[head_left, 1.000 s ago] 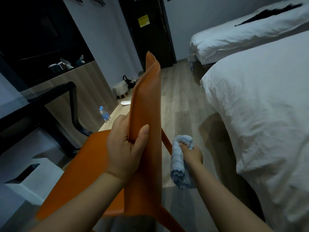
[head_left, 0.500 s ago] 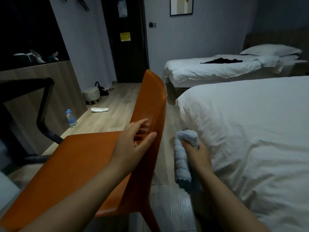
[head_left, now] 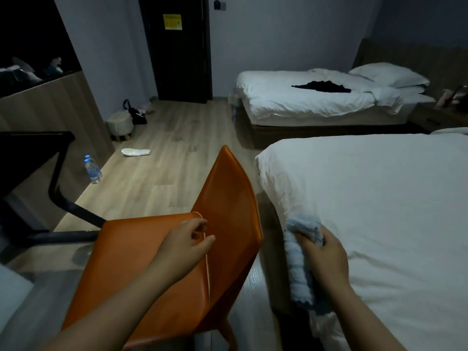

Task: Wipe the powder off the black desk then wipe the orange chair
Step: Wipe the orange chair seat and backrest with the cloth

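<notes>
The orange chair (head_left: 141, 262) stands low in the middle, its backrest toward the near bed. My left hand (head_left: 187, 245) hovers over the seam between seat and backrest, fingers loosely curled, holding nothing. My right hand (head_left: 325, 253) grips a rolled light-blue cloth (head_left: 295, 264) to the right of the chair, in front of the bed's corner and apart from the chair. Only an edge and a leg of the black desk (head_left: 30, 145) show at the left; its top is out of view.
A white bed (head_left: 379, 211) is close on the right, a second bed (head_left: 304, 100) behind it. On the wood floor lie a water bottle (head_left: 92, 169), a white slipper (head_left: 135, 152), a small stool (head_left: 119, 125) and a black bag (head_left: 138, 114) near the dark door (head_left: 177, 51).
My left hand has let go of the chair's backrest and drawn back over the seat. The view has lifted toward the room. My right hand still grips the cloth.
</notes>
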Available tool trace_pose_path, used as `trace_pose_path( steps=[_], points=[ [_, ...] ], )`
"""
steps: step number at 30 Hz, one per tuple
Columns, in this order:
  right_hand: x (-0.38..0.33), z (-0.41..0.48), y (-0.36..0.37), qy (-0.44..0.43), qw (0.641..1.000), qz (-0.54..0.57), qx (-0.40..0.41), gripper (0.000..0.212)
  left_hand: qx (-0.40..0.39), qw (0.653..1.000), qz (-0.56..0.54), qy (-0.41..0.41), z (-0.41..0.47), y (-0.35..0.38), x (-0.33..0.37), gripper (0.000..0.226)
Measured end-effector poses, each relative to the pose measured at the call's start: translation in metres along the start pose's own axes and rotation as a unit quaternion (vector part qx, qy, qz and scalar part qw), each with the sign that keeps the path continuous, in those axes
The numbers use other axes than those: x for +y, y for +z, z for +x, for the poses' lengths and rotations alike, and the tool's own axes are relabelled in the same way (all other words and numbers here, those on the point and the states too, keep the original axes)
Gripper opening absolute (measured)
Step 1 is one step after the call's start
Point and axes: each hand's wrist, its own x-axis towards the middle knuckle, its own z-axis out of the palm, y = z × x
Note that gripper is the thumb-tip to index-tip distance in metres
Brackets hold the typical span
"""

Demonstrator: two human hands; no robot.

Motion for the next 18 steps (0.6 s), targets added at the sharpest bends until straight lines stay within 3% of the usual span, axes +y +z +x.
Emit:
trace_pose_path(
  steps=[8,11,14,18],
  points=[
    [-0.111,0.0,-0.107,-0.054,0.991,-0.115,-0.046,0.017,-0.085,0.993,0.031,-0.076,-0.007,-0.084,0.123,0.05],
    [-0.141,0.001,-0.138,-0.064,0.988,-0.117,-0.076,0.02,-0.084,0.991,0.028,-0.103,-0.02,-0.104,0.158,0.05],
    [-0.16,0.003,-0.158,-0.057,0.982,-0.128,-0.123,0.035,-0.068,0.989,0.015,-0.128,-0.033,-0.113,0.183,0.05],
    [-0.168,-0.004,-0.171,-0.089,0.981,-0.119,-0.127,0.04,-0.049,0.988,0.005,-0.148,-0.058,-0.115,0.202,0.05]
  ],
)
